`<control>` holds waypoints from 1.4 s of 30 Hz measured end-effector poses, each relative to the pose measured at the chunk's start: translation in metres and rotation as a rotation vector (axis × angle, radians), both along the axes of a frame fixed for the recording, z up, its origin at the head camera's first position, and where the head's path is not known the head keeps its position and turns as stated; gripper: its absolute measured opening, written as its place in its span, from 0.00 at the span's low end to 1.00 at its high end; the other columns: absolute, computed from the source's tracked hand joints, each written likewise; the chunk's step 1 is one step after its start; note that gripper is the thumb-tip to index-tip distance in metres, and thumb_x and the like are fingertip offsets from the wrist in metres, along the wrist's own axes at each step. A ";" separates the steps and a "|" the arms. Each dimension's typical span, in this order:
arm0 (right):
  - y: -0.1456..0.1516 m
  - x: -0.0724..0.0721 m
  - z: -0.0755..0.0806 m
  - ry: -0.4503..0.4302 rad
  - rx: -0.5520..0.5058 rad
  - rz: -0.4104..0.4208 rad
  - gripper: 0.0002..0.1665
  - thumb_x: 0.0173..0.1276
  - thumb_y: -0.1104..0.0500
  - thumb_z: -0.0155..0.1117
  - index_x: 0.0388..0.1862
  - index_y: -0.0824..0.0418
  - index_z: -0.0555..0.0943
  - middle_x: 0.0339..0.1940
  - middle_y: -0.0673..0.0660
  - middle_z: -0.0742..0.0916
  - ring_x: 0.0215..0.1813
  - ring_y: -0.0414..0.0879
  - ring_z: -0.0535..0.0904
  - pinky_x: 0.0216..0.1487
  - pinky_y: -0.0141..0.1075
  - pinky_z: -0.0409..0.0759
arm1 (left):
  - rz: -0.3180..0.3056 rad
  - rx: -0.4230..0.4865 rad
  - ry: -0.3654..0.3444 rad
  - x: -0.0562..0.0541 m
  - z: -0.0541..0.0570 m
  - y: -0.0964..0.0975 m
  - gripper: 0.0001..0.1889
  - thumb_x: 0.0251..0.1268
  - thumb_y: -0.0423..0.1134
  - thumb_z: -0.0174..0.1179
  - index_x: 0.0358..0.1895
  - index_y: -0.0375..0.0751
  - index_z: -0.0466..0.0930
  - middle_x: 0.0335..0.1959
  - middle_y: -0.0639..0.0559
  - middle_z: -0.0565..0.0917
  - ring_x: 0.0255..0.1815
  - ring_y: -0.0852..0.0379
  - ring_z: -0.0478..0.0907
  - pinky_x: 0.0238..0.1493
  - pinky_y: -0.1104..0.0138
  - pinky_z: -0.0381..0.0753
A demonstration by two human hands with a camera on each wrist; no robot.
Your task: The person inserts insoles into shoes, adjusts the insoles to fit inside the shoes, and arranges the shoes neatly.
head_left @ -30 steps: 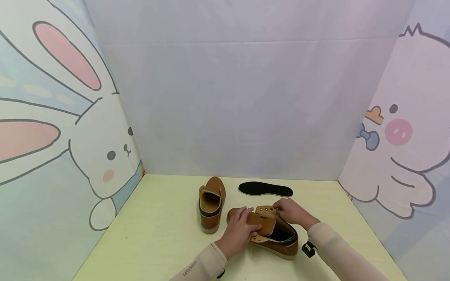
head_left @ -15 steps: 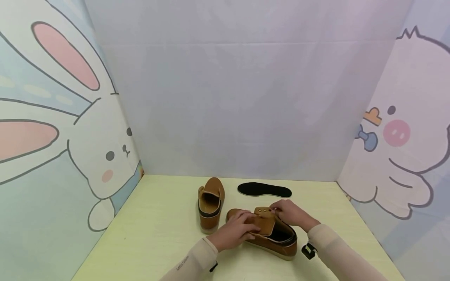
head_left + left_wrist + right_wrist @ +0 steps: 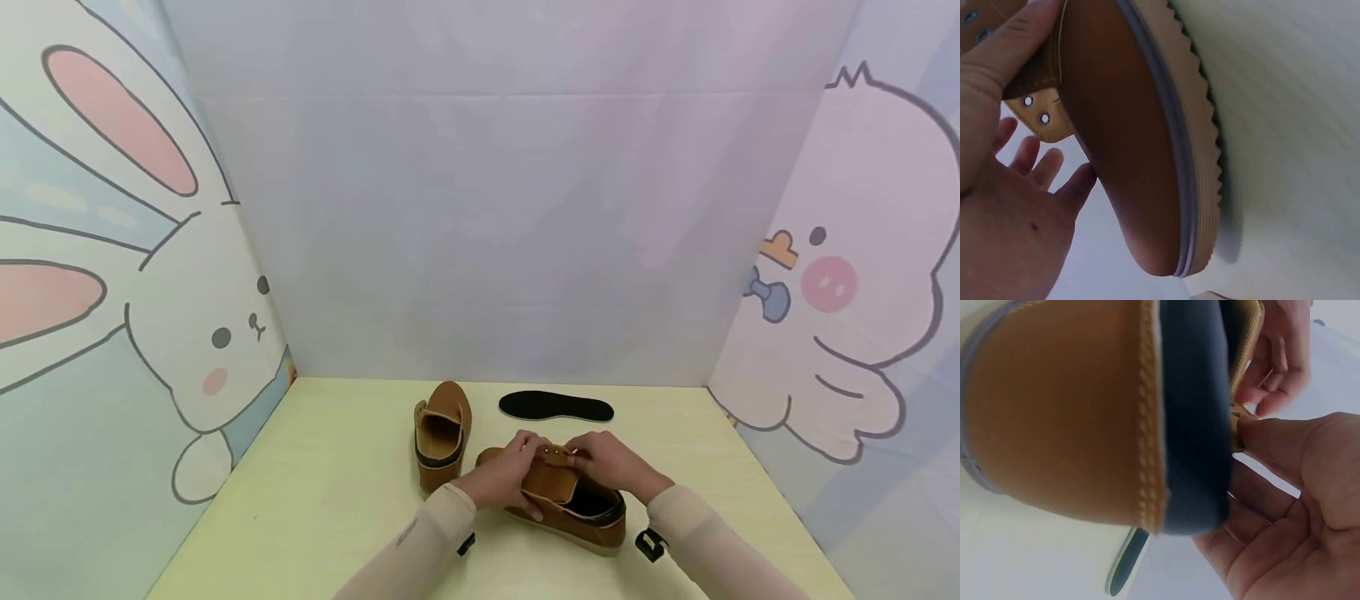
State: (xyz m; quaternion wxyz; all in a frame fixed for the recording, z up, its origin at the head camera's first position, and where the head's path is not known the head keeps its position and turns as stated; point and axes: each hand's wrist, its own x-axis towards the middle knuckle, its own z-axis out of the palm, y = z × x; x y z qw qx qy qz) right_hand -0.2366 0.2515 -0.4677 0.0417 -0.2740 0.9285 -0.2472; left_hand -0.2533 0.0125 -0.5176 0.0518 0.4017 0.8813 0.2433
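A brown leather shoe (image 3: pixel 577 531) with a black padded collar (image 3: pixel 1194 425) lies on the table, toe to the left. Its wide tongue (image 3: pixel 550 483) shows between two eyelet flaps, and no lace is threaded through the holes. My left hand (image 3: pixel 502 477) straddles the front of the shoe, thumb on the near side and fingers at the far side. In the left wrist view that thumb (image 3: pixel 1013 40) presses on the near flap. With thumb and fingers, my right hand (image 3: pixel 611 458) pinches the far eyelet flap (image 3: pixel 553 455), beside the shoe's opening.
A matching brown shoe (image 3: pixel 437 477) stands to the left, toe pointing away. Behind the worked shoe lies a black insole (image 3: pixel 557 406). The pale yellow table (image 3: pixel 315 500) ends at a grey back wall (image 3: pixel 480 250), with cartoon-printed side walls.
My left hand has gone from lying over the tongue to gripping across the shoe's front. The far flap, earlier spread outward, now folds in over the tongue with my right hand still pinching it.
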 end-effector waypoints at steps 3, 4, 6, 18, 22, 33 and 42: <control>-0.002 0.000 -0.003 0.006 0.008 0.010 0.08 0.74 0.65 0.63 0.40 0.58 0.88 0.29 0.44 0.86 0.29 0.34 0.77 0.33 0.36 0.77 | 0.024 0.027 -0.102 -0.003 0.000 0.000 0.64 0.41 0.57 0.81 0.80 0.48 0.48 0.70 0.49 0.63 0.62 0.59 0.72 0.59 0.67 0.76; -0.003 0.001 -0.003 0.008 0.012 0.013 0.08 0.74 0.65 0.63 0.39 0.57 0.89 0.28 0.43 0.85 0.28 0.34 0.76 0.33 0.36 0.76 | 0.022 0.014 -0.114 -0.004 0.001 0.000 0.65 0.40 0.58 0.81 0.80 0.47 0.48 0.71 0.50 0.64 0.62 0.60 0.72 0.59 0.67 0.75; -0.004 0.002 -0.004 0.014 0.011 0.016 0.09 0.74 0.66 0.63 0.38 0.57 0.89 0.27 0.44 0.85 0.27 0.34 0.75 0.32 0.36 0.76 | 0.004 0.000 -0.151 -0.006 0.002 0.000 0.62 0.42 0.57 0.81 0.79 0.46 0.52 0.68 0.53 0.69 0.61 0.62 0.73 0.59 0.67 0.75; -0.008 0.036 0.003 0.296 0.117 -0.009 0.22 0.66 0.72 0.66 0.58 0.59 0.82 0.46 0.54 0.83 0.42 0.47 0.81 0.40 0.40 0.82 | -0.043 -0.034 -0.243 -0.023 0.003 -0.003 0.42 0.47 0.62 0.78 0.65 0.54 0.71 0.51 0.67 0.77 0.47 0.70 0.75 0.49 0.69 0.77; -0.003 0.044 0.005 0.451 0.146 0.125 0.30 0.57 0.78 0.65 0.54 0.53 0.85 0.47 0.55 0.77 0.43 0.46 0.74 0.38 0.36 0.78 | -0.060 -0.003 -0.253 -0.027 0.001 -0.003 0.39 0.47 0.60 0.79 0.62 0.54 0.72 0.49 0.68 0.77 0.44 0.70 0.75 0.47 0.70 0.76; -0.002 0.033 -0.008 0.574 0.146 0.222 0.15 0.58 0.65 0.79 0.40 0.47 0.91 0.45 0.50 0.80 0.47 0.44 0.74 0.43 0.36 0.80 | -0.102 -0.031 -0.200 -0.029 0.000 -0.002 0.47 0.44 0.61 0.80 0.70 0.59 0.67 0.58 0.69 0.75 0.51 0.71 0.74 0.51 0.69 0.76; -0.005 0.030 -0.012 0.669 0.154 0.256 0.18 0.54 0.66 0.81 0.42 0.49 0.92 0.51 0.54 0.82 0.51 0.48 0.76 0.50 0.41 0.80 | -0.088 -0.027 -0.195 -0.025 0.004 -0.004 0.45 0.43 0.60 0.81 0.67 0.59 0.69 0.57 0.69 0.75 0.53 0.71 0.74 0.55 0.69 0.75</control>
